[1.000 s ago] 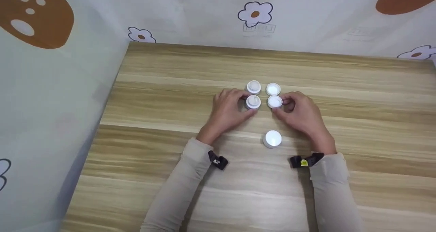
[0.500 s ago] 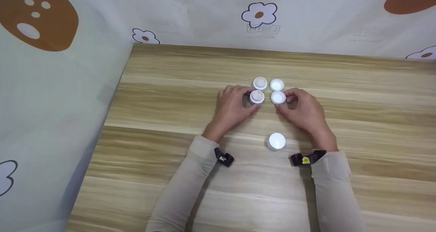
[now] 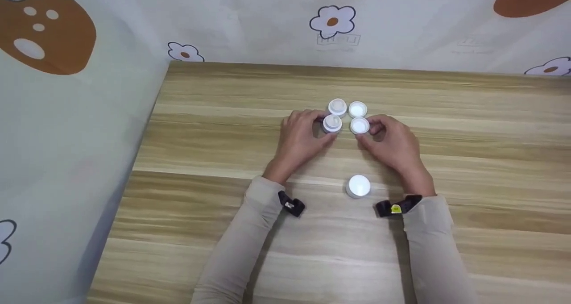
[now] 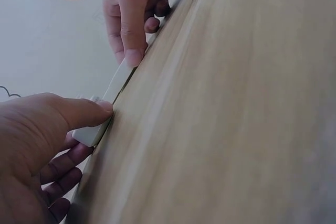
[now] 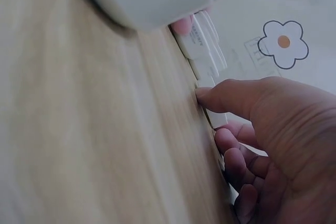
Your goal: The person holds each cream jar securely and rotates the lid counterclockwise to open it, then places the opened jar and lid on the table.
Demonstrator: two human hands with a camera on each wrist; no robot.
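My left hand (image 3: 299,136) pinches a small white jar (image 3: 332,124) between thumb and index finger; a pale inner disc shows on its top. Behind it, touching or nearly so, stands a similar white jar (image 3: 337,107). To the right, my right hand (image 3: 392,141) holds a white screw lid (image 3: 359,126) by its edge, the hollow side facing up. Another upturned lid (image 3: 357,109) lies just behind that one. In the left wrist view, the left hand (image 4: 44,135) has its thumb on the jar's side. In the right wrist view, the thumb of the right hand (image 5: 273,124) presses the lid's rim.
A capped white jar (image 3: 358,186) stands between the forearms, nearer the person. The wood-grain table (image 3: 200,152) meets a flower-printed covering (image 3: 258,22) at the back and left. Both wrists carry black camera mounts (image 3: 292,204).
Both hands have slid the near jar and near lid away from the person, with the rear jar and rear lid shifting back too. The capped jar stays put; the head view sways slightly.
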